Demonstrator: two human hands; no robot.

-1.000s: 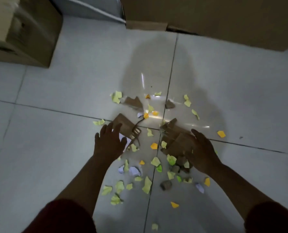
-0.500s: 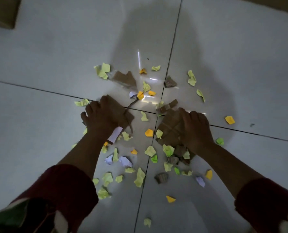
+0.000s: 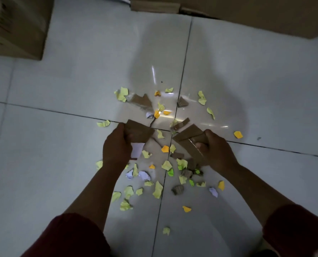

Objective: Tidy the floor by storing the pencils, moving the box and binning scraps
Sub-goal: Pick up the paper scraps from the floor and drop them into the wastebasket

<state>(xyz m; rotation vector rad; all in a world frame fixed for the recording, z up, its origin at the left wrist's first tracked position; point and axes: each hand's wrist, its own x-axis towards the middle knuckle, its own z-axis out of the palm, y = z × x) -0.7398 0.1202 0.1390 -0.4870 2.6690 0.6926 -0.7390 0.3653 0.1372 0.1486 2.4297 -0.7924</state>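
Observation:
Several torn paper scraps [image 3: 157, 190] in yellow, orange, green and white lie scattered on the white tiled floor [image 3: 61, 164]. My left hand [image 3: 116, 147] grips a brown cardboard piece [image 3: 138, 131] with a white slip under it. My right hand [image 3: 216, 151] holds a larger taped cardboard piece [image 3: 188, 137], lifted off the floor. More cardboard bits lie beyond, such as the torn piece [image 3: 142, 102], and a small one [image 3: 182, 103]. No pencils are in view.
A cardboard box [image 3: 15, 25] stands at the far left. A larger cardboard box [image 3: 247, 12] runs along the top right. Bare tiles spread to the left and right of the scrap pile.
Both hands went from lying flat over the cardboard pieces to gripping them and lifting them a little. The camera dipped toward the floor and came back up.

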